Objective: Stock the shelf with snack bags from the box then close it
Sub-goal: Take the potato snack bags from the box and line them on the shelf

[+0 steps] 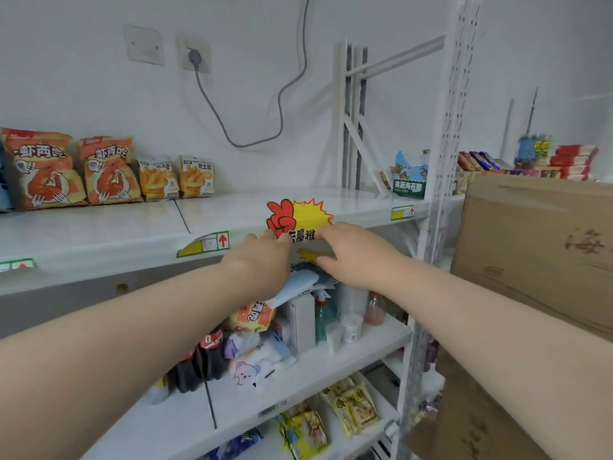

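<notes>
Bags on the upper shelf (265, 200) count four: two orange shrimp bags (46, 167) lettered "虾两吃" and two yellow fries bags (157, 179), bare board to their right. At its front edge the left hand (262, 260) and right hand (355, 257) each pinch one red-and-yellow promo sign (300, 215); one cardboard box (530, 234) stands at right.

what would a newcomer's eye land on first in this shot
Two bare arms reach in, and the left hand and right hand meet on a red-and-yellow starburst sign at the front edge of the upper shelf. Bright orange shrimp snack bags stand at that shelf's far left, and a big cardboard box fills the right side.
</notes>
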